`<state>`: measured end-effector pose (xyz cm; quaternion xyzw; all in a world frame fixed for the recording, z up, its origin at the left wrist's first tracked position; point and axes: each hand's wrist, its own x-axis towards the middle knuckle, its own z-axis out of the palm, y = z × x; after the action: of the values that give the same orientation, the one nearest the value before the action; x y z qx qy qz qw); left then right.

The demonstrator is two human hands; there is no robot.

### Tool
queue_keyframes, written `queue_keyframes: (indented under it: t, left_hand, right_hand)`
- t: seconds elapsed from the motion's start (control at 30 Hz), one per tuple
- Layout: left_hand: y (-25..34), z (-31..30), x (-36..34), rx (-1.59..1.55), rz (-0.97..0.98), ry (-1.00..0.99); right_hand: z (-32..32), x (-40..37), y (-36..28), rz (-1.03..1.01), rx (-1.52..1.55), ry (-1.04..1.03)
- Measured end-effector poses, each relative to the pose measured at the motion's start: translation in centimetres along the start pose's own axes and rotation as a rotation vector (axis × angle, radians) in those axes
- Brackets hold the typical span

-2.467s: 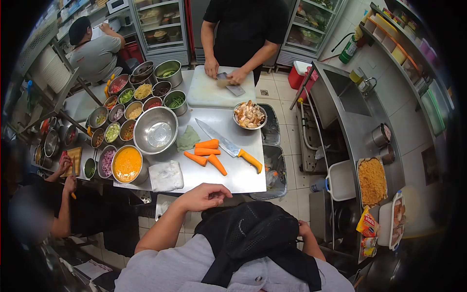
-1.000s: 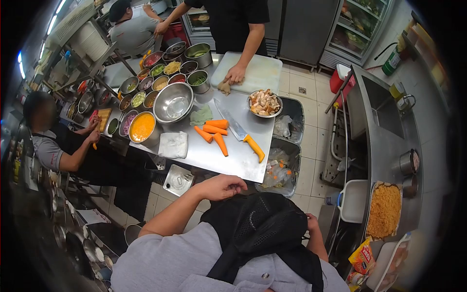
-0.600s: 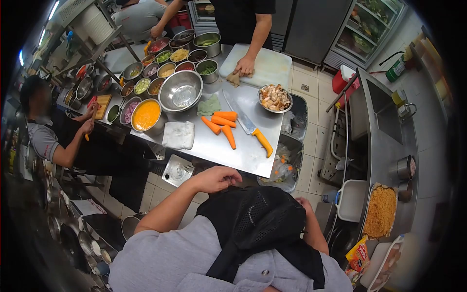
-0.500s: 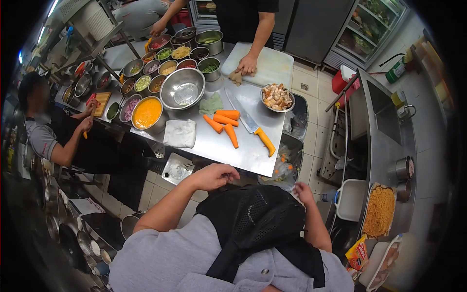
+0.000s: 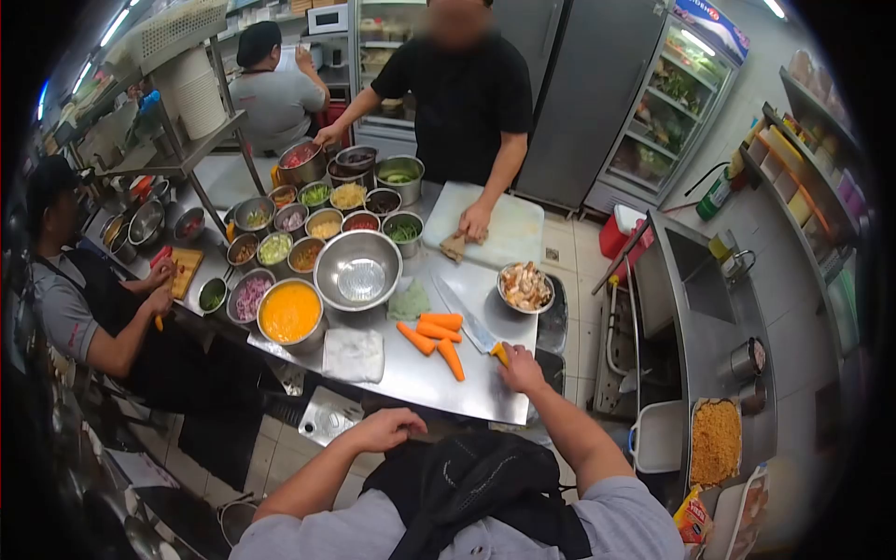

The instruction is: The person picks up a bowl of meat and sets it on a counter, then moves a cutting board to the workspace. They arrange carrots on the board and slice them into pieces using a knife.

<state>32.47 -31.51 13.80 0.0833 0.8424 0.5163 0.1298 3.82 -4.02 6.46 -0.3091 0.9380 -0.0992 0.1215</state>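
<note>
My right hand (image 5: 523, 370) is closed on the yellow handle of a large knife (image 5: 474, 327), whose blade lies on the steel table (image 5: 485, 397). In front of my apron, near the table's front edge, my left hand (image 5: 390, 428) hangs with curled fingers; whether they hold anything cannot be seen. Several peeled carrots (image 5: 441, 329) lie left of the knife. Beyond them are a green cloth (image 5: 409, 301) and a large steel bowl (image 5: 358, 271). A folded white cloth (image 5: 354, 356) sits at the left of the carrots.
Across the table a person in black rests one hand on a brown cloth on a white board (image 5: 504, 224). Pots of chopped vegetables and a pot of orange liquid (image 5: 289, 313) stand at left. A bowl of mushrooms (image 5: 525, 287) is at right. Another person cuts at far left.
My right hand has moved up from beside my apron and taken hold of the knife handle. The view has tilted upward. The person at far left has lowered their hands to the board.
</note>
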Motion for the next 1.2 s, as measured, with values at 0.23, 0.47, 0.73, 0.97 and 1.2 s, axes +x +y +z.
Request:
queue_keyframes:
  t: [0.23,0.47,0.73,0.97,1.2]
  left_hand:
    - [-3.4,-5.3,-2.6,0.024,-0.068,-0.087]
    - [-4.1,-8.1,0.1,0.022,-0.041,-0.081]
    - [-5.9,-1.5,3.2,-0.284,-0.047,-0.103]
    - [-5.5,-0.9,4.9,-0.2,-0.076,-0.238]
    - [-6.4,0.6,7.8,0.018,-0.014,-0.055]
  right_hand:
    - [0.9,1.3,-2.7,0.155,-0.094,-0.064]
    - [2.7,0.8,-1.5,0.269,0.031,-0.133]
    - [4.6,-6.1,2.4,0.204,0.278,-0.134]
    - [3.9,-9.4,-0.2,0.199,0.44,-0.05]
    - [4.7,-9.4,-1.0,0.105,0.38,-0.03]
